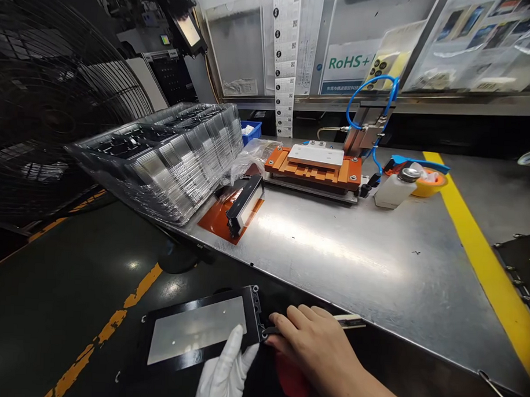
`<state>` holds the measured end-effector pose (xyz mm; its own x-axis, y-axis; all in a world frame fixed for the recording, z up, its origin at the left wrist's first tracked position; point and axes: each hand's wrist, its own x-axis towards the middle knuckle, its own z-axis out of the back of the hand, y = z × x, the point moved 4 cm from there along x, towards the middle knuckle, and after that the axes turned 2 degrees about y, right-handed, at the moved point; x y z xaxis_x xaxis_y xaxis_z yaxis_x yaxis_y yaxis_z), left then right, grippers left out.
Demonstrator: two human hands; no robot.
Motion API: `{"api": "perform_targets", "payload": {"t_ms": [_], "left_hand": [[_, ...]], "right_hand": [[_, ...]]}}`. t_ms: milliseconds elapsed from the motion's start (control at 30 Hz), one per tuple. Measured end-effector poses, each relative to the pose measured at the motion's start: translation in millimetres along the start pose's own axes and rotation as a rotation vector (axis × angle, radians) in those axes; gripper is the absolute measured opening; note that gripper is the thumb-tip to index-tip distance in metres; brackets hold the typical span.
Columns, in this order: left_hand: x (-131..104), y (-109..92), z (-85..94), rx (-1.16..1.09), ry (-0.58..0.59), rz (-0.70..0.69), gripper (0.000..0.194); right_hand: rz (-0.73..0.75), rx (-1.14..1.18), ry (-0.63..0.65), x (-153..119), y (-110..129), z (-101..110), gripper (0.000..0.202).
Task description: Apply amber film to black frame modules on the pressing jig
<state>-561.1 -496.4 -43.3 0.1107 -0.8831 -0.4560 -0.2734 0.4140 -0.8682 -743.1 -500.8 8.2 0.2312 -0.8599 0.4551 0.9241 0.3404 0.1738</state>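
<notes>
My left hand (227, 368), in a white glove, grips a black plastic frame with a pale rectangular panel (197, 329) by its near right edge, thumb on top. The frame is held tilted in front of the bench. My right hand (314, 339), bare, is closed around a slim hand tool (350, 321); its pale handle end sticks out to the right. A dark, narrow tip points from the fingers to the frame's right corner and seems to touch it by a screw boss. Most of the tool is hidden in my fist.
On the metal bench (333, 241), a similar black part (246, 205) rests on an orange sheet (218, 220). Behind are stacked clear trays (191, 178), an orange press fixture (313, 168), a white bottle (393, 190) and yellow tape (433, 184). A large fan (55, 98) stands left.
</notes>
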Motion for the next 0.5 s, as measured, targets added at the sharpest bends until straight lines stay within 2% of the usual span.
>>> {"api": "perform_targets", "payload": {"t_ms": [133, 333, 433, 500], "left_hand": [[5, -9, -1.1, 0.019, 0.058, 0.049, 0.049], [3, -31, -16.7, -0.029, 0.185, 0.26, 0.026], [0, -40, -24.6, -0.049, 0.153, 0.365, 0.013], [-2, -44, -27.9, -0.069, 0.094, 0.44, 0.018]], "right_hand": [[0.043, 0.019, 0.003, 0, -1, -1, 0.041], [0.098, 0.048, -0.019, -1, -2, 1, 0.051], [0.127, 0.063, -0.03, 0, -2, 4, 0.048], [0.145, 0.075, -0.033, 1, -3, 6, 0.046]]}}
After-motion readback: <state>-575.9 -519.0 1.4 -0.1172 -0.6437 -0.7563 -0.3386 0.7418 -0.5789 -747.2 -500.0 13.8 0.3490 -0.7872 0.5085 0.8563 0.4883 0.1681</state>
